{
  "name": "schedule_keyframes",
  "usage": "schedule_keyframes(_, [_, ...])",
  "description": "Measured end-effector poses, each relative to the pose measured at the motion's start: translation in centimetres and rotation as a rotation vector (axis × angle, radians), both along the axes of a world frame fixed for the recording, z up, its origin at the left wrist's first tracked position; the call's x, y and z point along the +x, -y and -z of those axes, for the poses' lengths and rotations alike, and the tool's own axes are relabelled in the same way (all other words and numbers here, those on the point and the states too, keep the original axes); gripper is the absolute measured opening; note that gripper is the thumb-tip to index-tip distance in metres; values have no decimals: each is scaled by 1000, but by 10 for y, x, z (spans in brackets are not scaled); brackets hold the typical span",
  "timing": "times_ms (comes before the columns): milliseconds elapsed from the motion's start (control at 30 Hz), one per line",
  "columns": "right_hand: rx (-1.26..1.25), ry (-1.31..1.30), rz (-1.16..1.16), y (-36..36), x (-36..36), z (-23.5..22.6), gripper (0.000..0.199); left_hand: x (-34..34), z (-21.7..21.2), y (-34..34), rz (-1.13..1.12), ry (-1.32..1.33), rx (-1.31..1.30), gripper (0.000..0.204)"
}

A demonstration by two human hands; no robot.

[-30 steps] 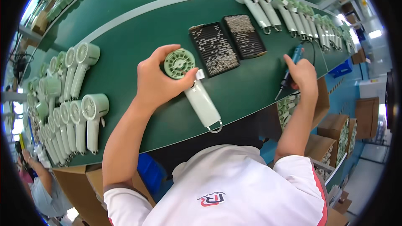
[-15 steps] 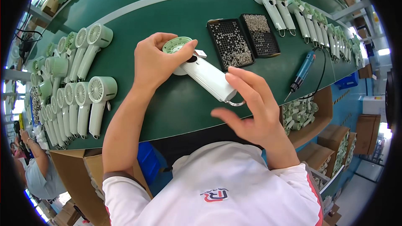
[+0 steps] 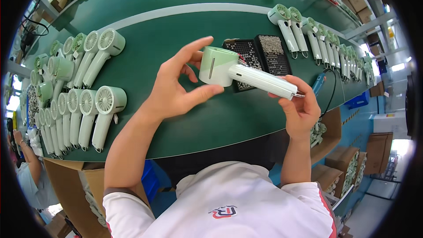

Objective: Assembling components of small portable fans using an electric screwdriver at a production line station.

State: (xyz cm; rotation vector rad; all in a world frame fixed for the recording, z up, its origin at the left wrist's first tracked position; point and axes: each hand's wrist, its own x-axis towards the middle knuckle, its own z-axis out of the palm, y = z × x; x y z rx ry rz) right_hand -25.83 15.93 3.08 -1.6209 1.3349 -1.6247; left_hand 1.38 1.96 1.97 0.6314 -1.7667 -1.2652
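Right fingers (image 3: pixel 289 109) pinch the fan (image 3: pixel 243 75) by its end over open tabletop (image 3: pixel 207 125); left fingers (image 3: pixel 203 95) gape wide.

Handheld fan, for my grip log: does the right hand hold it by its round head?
No, the right hand holds the handheld fan by the end of its handle.

rows of fans (image 3: pixel 74 102) lie at the surface's (image 3: pixel 198 128) left end, more fans (image 3: pixel 314 46) along its far edge toward the right corner. between them sit two trays (image 3: pixel 276 65), a screwdriver (image 3: pixel 318 84) to their right. before the trays, the held fan (image 3: pixel 250 78) lies between left hand (image 3: pixel 173 87) and right hand (image 3: pixel 304 111).
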Motion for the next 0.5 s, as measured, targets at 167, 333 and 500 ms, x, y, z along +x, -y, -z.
schedule_keyframes(167, [-22,33,-19,0,-9,0,50,-8,3,-1,1,27,-181,86])
schedule_keyframes(333, [0,114,-45,0,-4,0,48,-7,5,-2,-25,60,-165,81])
schedule_keyframes(500, [31,113,-78,-1,-8,3,47,-7,6,-2,-47,98,-209,81])
